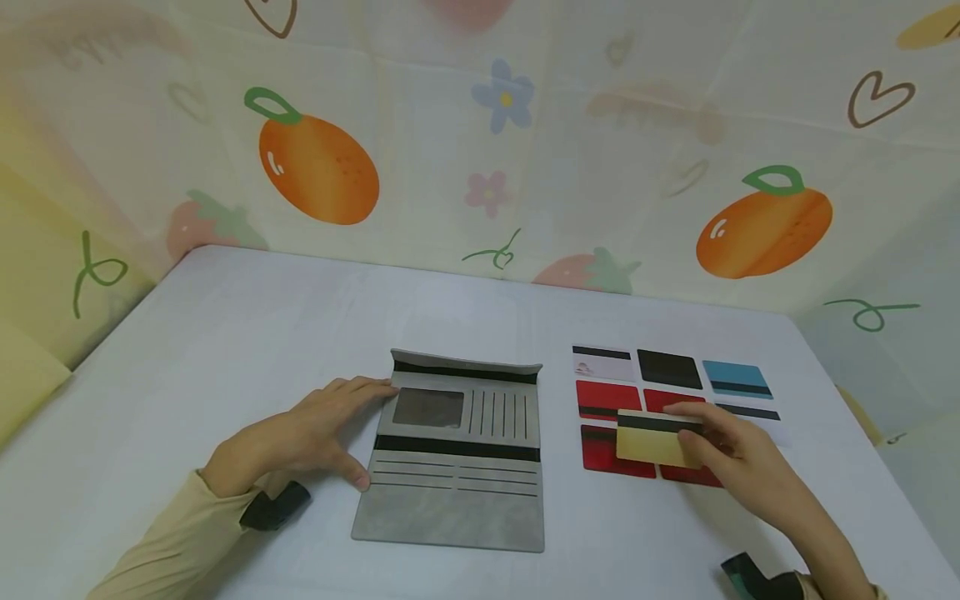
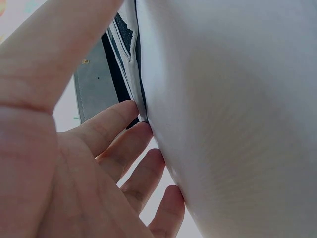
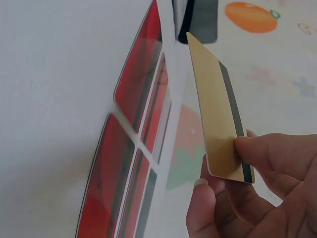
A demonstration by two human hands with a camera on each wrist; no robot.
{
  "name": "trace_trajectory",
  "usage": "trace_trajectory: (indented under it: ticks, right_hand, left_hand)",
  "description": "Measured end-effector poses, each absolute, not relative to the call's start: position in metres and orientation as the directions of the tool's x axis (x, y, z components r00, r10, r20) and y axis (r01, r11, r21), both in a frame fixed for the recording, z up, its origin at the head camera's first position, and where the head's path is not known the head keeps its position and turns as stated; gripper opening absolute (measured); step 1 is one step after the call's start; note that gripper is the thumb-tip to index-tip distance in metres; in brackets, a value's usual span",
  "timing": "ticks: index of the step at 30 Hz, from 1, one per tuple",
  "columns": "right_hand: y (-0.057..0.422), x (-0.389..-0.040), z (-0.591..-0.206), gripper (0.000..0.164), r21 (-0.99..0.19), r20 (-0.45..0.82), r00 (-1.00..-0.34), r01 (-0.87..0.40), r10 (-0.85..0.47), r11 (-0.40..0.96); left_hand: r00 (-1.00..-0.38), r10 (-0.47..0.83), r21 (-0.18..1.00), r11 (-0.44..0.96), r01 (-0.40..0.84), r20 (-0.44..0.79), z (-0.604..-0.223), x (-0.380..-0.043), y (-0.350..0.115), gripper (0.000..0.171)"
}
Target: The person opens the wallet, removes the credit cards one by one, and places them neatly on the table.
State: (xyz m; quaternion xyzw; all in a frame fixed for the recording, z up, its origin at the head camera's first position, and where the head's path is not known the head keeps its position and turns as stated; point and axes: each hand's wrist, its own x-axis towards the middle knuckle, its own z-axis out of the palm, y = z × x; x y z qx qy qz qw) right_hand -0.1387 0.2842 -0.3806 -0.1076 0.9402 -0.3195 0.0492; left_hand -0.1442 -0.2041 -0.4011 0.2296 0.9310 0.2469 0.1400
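Note:
An unfolded grey wallet (image 1: pixel 450 518) lies on the white table, its card slots and a clear window facing up. Along its left edge rests my left hand (image 1: pixel 315 433), thumb and fingers spread and touching the side; the left wrist view shows the fingertips (image 2: pixel 130 108) against that edge. My right hand (image 1: pixel 750 467) pinches a gold card (image 1: pixel 651 446) with a dark stripe by its right end. In the right wrist view the gold card (image 3: pixel 213 114) is tilted and held off the table, above the red cards (image 3: pixel 138 74).
Right of the wallet, several cards lie in rows: a white card (image 1: pixel 600 365), a black card (image 1: pixel 670 369), a blue card (image 1: pixel 733 375) and red cards (image 1: pixel 606 397). Behind the table (image 1: pixel 300 308) hangs a fruit-patterned cloth (image 1: pixel 420 125).

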Motion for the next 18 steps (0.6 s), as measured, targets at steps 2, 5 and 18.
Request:
trace_trajectory:
  ticks: [2,5,18]
  right_hand:
    - [0.290,-0.138,-0.381,0.035,-0.599,-0.021,-0.973,-0.170,-0.228,0.782]
    - [0.299,-0.138,-0.381,0.035,-0.577,-0.023,-0.976,-0.163,-0.215,0.800]
    - [0.331,-0.138,-0.383,0.038,-0.535,-0.007,-0.977,-0.175,-0.212,0.826]
  left_hand:
    - [-0.856,0.496,0.525,0.772,0.357,-0.148,-0.401,-0.144,-0.204,0.111]
    - [-0.855,0.497,0.527,0.771,0.357,-0.148,-0.401,-0.144,-0.204,0.111]
    - [-0.854,0.498,0.521,0.775,0.359,-0.152,-0.400,-0.144,-0.203,0.110]
